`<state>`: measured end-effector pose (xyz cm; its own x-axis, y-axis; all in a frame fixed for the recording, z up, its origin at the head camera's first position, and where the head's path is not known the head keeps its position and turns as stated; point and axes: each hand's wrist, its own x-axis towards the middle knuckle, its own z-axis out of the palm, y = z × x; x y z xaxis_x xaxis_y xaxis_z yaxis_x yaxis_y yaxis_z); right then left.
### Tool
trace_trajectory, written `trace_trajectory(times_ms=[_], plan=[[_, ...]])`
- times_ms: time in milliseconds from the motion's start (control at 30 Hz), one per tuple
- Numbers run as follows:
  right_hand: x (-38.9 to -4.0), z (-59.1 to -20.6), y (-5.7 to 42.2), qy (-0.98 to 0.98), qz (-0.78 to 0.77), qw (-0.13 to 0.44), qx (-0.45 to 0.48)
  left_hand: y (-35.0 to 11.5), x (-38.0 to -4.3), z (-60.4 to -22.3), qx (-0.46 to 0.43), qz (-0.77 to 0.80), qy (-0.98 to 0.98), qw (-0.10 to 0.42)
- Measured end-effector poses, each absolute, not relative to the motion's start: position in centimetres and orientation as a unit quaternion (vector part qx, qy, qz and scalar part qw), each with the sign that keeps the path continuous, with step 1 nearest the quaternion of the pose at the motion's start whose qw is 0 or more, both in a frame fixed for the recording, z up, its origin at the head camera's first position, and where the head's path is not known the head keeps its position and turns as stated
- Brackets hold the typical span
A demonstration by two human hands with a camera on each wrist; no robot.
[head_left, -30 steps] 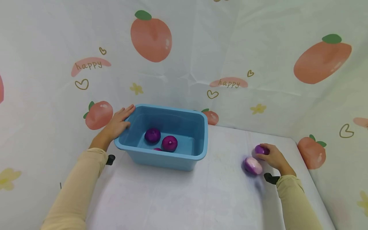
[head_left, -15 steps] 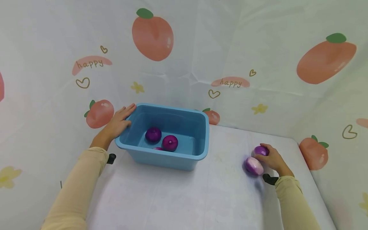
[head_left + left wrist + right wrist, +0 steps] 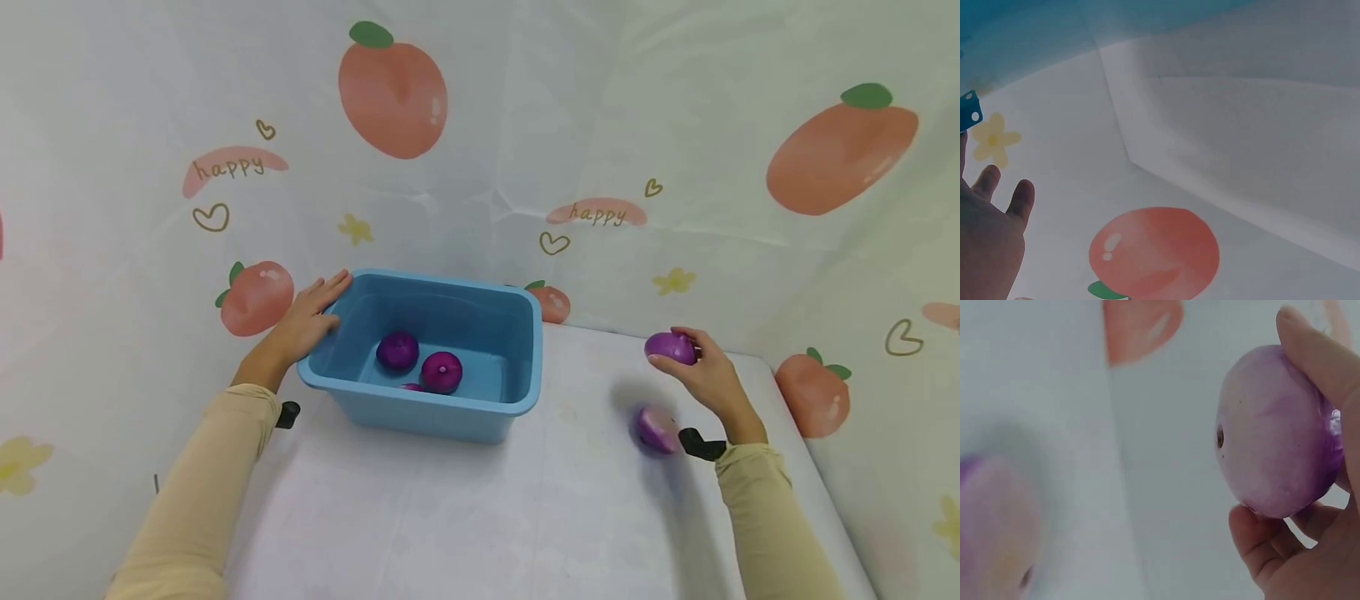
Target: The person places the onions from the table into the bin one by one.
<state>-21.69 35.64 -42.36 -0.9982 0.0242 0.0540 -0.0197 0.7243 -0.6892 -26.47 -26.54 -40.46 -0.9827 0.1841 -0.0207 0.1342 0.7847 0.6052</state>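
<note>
My right hand holds a purple onion above the right side of the white table. In the right wrist view, thumb and fingers curl round this onion, its pale end with a small dark spot facing left. A second purple onion with a pale face lies on the table below that hand. At the left, my left hand rests with fairly straight fingers on the end rim of a blue plastic bin. Inside the bin lie two purple onions, and part of a third shows behind the front wall.
A white cloth printed with peaches, hearts and flowers hangs close behind the bin and along the table's right side. Black wrist mounts stick out at both sleeves. The white tabletop stretches in front of the bin.
My right hand has lifted the purple onion off the table, up and slightly left. The other onion stays on the table. My left hand has kept its place on the bin.
</note>
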Motion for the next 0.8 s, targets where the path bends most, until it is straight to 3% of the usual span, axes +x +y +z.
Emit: trace_trajectory(times_ms=[433,800], plan=[[-22.5,-37.1,30.1,-0.906,0.411,0.044,0.088,-26.5,-26.6,-40.2,0.087,0.322,0.942,0.034],[-23.5,-33.9,24.0,-0.87,0.457,0.02,0.185,-26.8,-26.6,-40.6,0.085,0.323,0.942,0.034]])
